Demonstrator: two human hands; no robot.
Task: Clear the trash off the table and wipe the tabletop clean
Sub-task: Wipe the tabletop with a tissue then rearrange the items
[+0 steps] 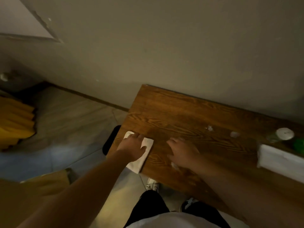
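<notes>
Your left hand [133, 148] lies flat with its fingers spread on a white cloth [142, 153], pressing it down at the left corner of the brown wooden table [166, 112], near the middle of the frame. One end of the cloth hangs over the table's near edge. Your right hand [182, 152] rests open on the wood just to the right of the cloth, palm down, holding nothing. A small white scrap [174, 165] lies beside that hand. Farther right sit little bits of trash [209, 128], a bottle with a white cap [284, 134] and a white box [279, 159]. Something yellow [14, 120] is on the floor at the left.
</notes>
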